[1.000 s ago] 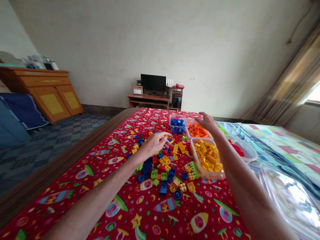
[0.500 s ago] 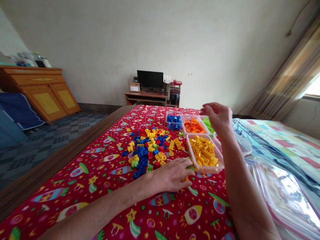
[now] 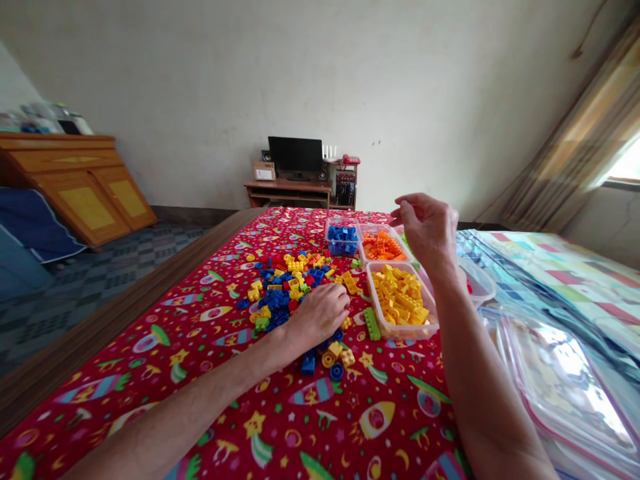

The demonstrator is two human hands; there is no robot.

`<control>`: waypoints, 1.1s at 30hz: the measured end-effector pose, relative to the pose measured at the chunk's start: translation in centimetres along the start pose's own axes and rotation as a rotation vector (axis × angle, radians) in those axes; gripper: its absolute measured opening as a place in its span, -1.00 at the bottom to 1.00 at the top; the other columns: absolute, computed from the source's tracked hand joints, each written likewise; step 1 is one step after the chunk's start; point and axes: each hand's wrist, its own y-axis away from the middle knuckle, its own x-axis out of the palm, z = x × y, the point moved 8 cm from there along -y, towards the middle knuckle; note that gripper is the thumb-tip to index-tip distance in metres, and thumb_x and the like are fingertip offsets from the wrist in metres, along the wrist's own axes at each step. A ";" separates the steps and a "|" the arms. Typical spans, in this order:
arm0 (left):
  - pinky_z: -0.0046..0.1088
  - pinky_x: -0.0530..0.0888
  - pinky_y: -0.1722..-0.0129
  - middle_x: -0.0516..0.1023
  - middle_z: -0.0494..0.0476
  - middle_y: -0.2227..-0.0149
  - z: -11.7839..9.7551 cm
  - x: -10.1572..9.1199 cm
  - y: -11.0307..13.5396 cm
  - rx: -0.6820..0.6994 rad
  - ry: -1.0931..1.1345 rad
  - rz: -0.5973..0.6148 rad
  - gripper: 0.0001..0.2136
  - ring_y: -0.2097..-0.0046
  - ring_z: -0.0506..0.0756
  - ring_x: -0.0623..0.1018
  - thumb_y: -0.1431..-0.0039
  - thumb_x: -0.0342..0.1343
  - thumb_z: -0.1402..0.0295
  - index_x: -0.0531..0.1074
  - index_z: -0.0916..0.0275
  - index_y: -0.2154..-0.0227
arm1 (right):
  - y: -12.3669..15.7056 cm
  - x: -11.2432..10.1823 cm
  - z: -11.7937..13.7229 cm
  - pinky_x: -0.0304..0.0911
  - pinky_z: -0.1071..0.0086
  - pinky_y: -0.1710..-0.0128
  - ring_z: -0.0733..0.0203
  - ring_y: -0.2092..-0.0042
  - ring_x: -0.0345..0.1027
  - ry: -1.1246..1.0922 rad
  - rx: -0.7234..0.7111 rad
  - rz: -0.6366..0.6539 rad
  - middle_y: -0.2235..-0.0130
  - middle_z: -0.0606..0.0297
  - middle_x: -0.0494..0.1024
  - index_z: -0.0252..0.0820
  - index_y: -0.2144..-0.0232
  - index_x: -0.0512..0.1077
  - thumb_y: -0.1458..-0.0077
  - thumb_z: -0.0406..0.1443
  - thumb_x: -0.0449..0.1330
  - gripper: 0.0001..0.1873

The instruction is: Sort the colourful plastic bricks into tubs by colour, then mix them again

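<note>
My left hand (image 3: 323, 315) is low over the pile of mixed toy building bricks (image 3: 285, 287), its fingers curled down and pressed together. Whatever lies under its fingertips is hidden. Raised above the far boxes is my right hand (image 3: 429, 230), fingers bent in toward the thumb; I cannot make out anything between them. Beside the right forearm stands a clear box of yellow bricks (image 3: 400, 293), with a long green brick (image 3: 371, 324) against its left side. Behind it are a box of orange bricks (image 3: 383, 247) and one of blue bricks (image 3: 343, 241).
A further clear container (image 3: 480, 283) with a bit of red inside is partly behind my right forearm. Stacked clear lids or boxes (image 3: 565, 380) lie at the right. Loose blue and yellow pieces (image 3: 336, 360) sit on the red patterned cloth (image 3: 280, 427) in front of my left hand.
My left hand has moved left and back from beside the yellow box onto the pile, its fingers now curled. The long green brick has come into plain view. My right hand stays raised.
</note>
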 end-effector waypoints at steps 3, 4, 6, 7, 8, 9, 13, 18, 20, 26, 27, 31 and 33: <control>-0.30 0.36 -0.03 0.44 0.20 0.04 -0.6 -0.1 0.1 -0.004 0.095 -0.079 -0.80 -0.01 0.14 0.43 -0.31 -0.06 0.29 0.40 0.26 0.14 | 0.0 0.2 0.1 0.36 0.34 0.28 0.29 0.43 0.47 0.001 -0.026 0.008 0.49 0.33 0.53 -0.24 0.29 0.49 -0.16 -0.23 0.00 -0.71; -0.31 0.35 -0.06 0.42 0.21 -0.02 -1.2 0.1 0.2 0.011 0.134 -0.086 -0.73 -0.06 0.15 0.41 -0.31 -0.05 0.22 0.38 0.26 0.07 | 0.0 0.4 0.1 0.35 0.35 0.28 0.29 0.43 0.47 0.000 -0.035 0.010 0.50 0.34 0.53 -0.24 0.29 0.49 -0.16 -0.23 0.00 -0.71; -0.26 0.30 -0.14 0.38 0.27 -0.11 -2.5 0.8 0.2 0.033 0.179 -0.073 -0.54 -0.14 0.19 0.35 -0.26 -0.03 0.04 0.31 0.29 -0.04 | 0.1 0.7 0.2 0.34 0.36 0.30 0.29 0.44 0.47 -0.004 -0.047 0.020 0.50 0.34 0.52 -0.23 0.30 0.49 -0.17 -0.22 0.00 -0.71; -0.22 0.27 -0.16 0.36 0.31 -0.13 -3.0 1.2 0.1 0.030 0.182 -0.062 -0.46 -0.17 0.23 0.32 -0.22 -0.03 -0.04 0.29 0.31 -0.07 | 0.2 1.0 0.4 0.34 0.36 0.30 0.29 0.44 0.47 -0.006 -0.052 0.029 0.50 0.35 0.52 -0.23 0.30 0.49 -0.17 -0.22 0.00 -0.71; -0.17 0.24 -0.18 0.36 0.34 -0.13 -3.3 1.5 0.0 0.019 0.177 -0.053 -0.40 -0.18 0.26 0.31 -0.19 -0.04 -0.09 0.28 0.32 -0.08 | 0.3 1.2 0.5 0.34 0.36 0.30 0.29 0.44 0.47 -0.007 -0.056 0.038 0.51 0.35 0.52 -0.22 0.30 0.49 -0.17 -0.23 0.00 -0.72; -0.15 0.23 -0.18 0.38 0.35 -0.12 -3.6 1.8 -0.2 0.003 0.171 -0.045 -0.37 -0.18 0.27 0.31 -0.17 -0.05 -0.12 0.28 0.33 -0.07 | 0.4 1.4 0.7 0.33 0.36 0.30 0.28 0.44 0.47 -0.006 -0.060 0.048 0.51 0.36 0.51 -0.22 0.30 0.49 -0.17 -0.23 0.01 -0.72; -0.18 0.29 -0.12 0.48 0.30 0.04 -3.8 2.3 -1.0 -0.079 0.133 -0.012 -0.52 -0.03 0.25 0.43 -0.16 0.06 0.00 0.36 0.33 0.06 | 0.7 2.2 1.4 0.32 0.35 0.29 0.26 0.43 0.47 0.014 -0.059 0.088 0.54 0.36 0.50 -0.22 0.30 0.50 -0.14 -0.27 0.03 -0.75; -0.20 0.33 -0.08 0.49 0.27 0.19 -2.0 1.7 -1.1 -0.142 0.010 -0.025 -0.64 0.08 0.24 0.47 -0.08 0.14 0.15 0.40 0.33 0.18 | 1.0 2.4 1.5 0.31 0.38 0.31 0.28 0.45 0.47 0.002 -0.049 0.116 0.53 0.34 0.51 -0.25 0.28 0.50 -0.14 -0.28 0.02 -0.73; -0.15 0.32 -0.08 0.48 0.28 0.20 0.4 1.4 -1.0 -0.207 -0.047 -0.042 -0.65 0.07 0.26 0.47 -0.10 0.12 0.12 0.41 0.32 0.20 | 1.0 2.2 1.5 0.31 0.38 0.33 0.28 0.45 0.47 -0.009 -0.050 0.110 0.53 0.34 0.51 -0.25 0.28 0.50 -0.14 -0.27 0.01 -0.72; -0.19 0.40 -0.06 0.44 0.28 0.05 7.2 -0.6 -0.5 -0.321 -0.060 -0.172 -0.60 -0.01 0.23 0.46 -0.15 0.13 0.23 0.35 0.27 -0.03 | 0.2 0.3 0.8 0.35 0.35 0.35 0.30 0.47 0.46 -0.047 -0.040 0.037 0.48 0.31 0.52 -0.23 0.29 0.48 -0.16 -0.20 0.00 -0.70; -0.18 0.39 -0.08 0.43 0.29 0.02 7.2 -1.0 -0.5 -0.298 -0.044 -0.198 -0.61 -0.04 0.23 0.45 -0.18 0.10 0.25 0.34 0.27 -0.04 | 0.1 -0.1 0.6 0.35 0.36 0.36 0.31 0.48 0.46 -0.051 -0.036 0.023 0.48 0.31 0.52 -0.23 0.29 0.48 -0.16 -0.20 0.00 -0.70; -0.19 0.32 -0.16 0.36 0.34 -0.12 3.2 -1.5 0.2 -0.084 0.073 -0.176 -0.62 -0.17 0.21 0.35 -0.30 -0.05 0.24 0.32 0.32 -0.08 | -0.2 -1.1 0.1 0.36 0.38 0.39 0.33 0.48 0.45 -0.051 -0.040 -0.031 0.48 0.32 0.51 -0.23 0.28 0.47 -0.17 -0.20 -0.02 -0.69; -0.23 0.27 -0.21 0.35 0.27 -0.16 -0.6 -1.0 1.6 0.107 0.153 -0.088 -0.60 -0.22 0.17 0.30 -0.32 -0.09 0.16 0.31 0.26 -0.11 | -0.2 -1.1 0.1 0.36 0.38 0.38 0.34 0.48 0.45 -0.043 -0.045 -0.033 0.47 0.33 0.51 -0.22 0.28 0.47 -0.17 -0.22 -0.02 -0.70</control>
